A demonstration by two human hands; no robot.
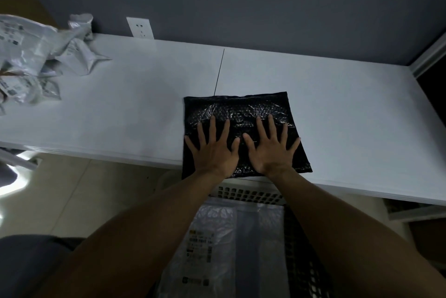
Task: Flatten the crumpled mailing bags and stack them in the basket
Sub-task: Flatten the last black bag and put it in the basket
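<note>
A black bubble mailing bag (239, 108) lies flat on the white table (135, 109), its near edge hanging slightly over the table's front. My left hand (212, 148) and my right hand (271, 145) press on it side by side, palms down, fingers straight and spread. A pile of crumpled white and grey mailing bags (36, 61) sits at the table's far left. Below the table front stands a white perforated basket (248, 192) with flattened clear and white bags (217, 237) stacked inside, partly hidden by my forearms.
A dark seam (219, 71) splits the tabletop into two panels. A white wall socket (140, 27) sits on the grey wall behind. A window frame (427, 56) borders the far right. Tiled floor (79, 189) shows under the table's left part.
</note>
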